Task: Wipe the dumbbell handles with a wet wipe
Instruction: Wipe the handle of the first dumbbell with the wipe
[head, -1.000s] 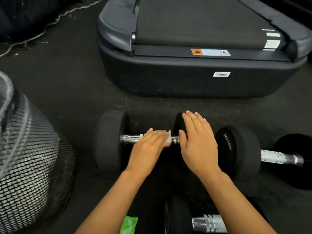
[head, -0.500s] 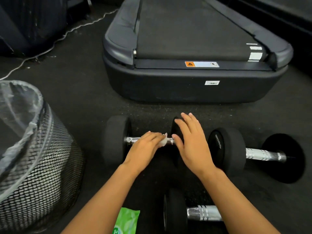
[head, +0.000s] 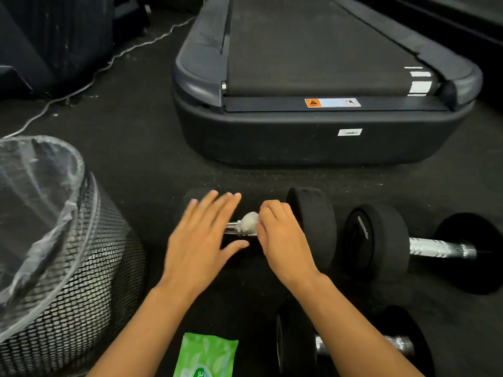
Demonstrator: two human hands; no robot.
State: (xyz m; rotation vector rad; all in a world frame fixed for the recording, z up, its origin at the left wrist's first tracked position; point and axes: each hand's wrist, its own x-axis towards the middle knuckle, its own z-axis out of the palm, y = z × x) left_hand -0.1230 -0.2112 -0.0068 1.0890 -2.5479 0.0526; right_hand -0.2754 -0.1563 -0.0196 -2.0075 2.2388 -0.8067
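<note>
A black dumbbell (head: 315,221) lies on the dark floor, its chrome handle (head: 232,229) showing between my hands. A crumpled white wet wipe (head: 249,221) sits on that handle. My right hand (head: 283,238) curls round the handle's right part and holds the wipe against it. My left hand (head: 201,235) is blurred, its fingers straight and spread over the dumbbell's left head, which it hides. A second dumbbell (head: 441,248) lies to the right and a third (head: 296,346) at the bottom.
A green pack of wipes (head: 206,357) lies on the floor near the bottom edge. A black mesh bin (head: 68,268) with a clear liner stands at the left. A treadmill's end (head: 313,142) sits just behind the dumbbells. A white cable (head: 81,88) runs across the floor at upper left.
The wipe passed from my left hand to my right. My right hand left the right head and closed on the handle; my left hand opened over the left head. The view tilted up.
</note>
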